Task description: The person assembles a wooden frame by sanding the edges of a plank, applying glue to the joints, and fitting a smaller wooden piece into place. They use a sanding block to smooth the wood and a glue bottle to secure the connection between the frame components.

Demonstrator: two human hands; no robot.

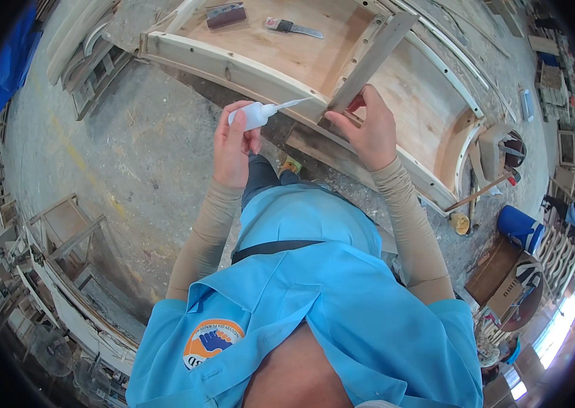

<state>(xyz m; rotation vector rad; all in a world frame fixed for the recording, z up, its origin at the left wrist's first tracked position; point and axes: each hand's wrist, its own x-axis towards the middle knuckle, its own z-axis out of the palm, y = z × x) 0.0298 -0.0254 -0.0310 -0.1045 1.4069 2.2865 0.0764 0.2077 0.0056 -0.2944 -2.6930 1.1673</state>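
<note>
My left hand [234, 141] is closed round a small white glue bottle [252, 117]. Its long thin nozzle tilts to the right, toward the edge of a curved wooden frame [246, 70]. With thumb and fingers my right hand [371, 129] grips the near end of a flat wooden strip [377, 58]. That strip lies across the frame over a crosspiece, its far end pointing away to the right. Whether the nozzle tip touches the wood I cannot tell. Plywood panels fill the frame's bays, and dark holes dot its rails.
On the left panel lie a knife [294, 28] and a brown sanding block [226, 16]. A yellow cup [459, 224] and a blue container [520, 228] stand at the right, near a cardboard box [505, 289]. Wooden frames [63, 231] are stacked at the left.
</note>
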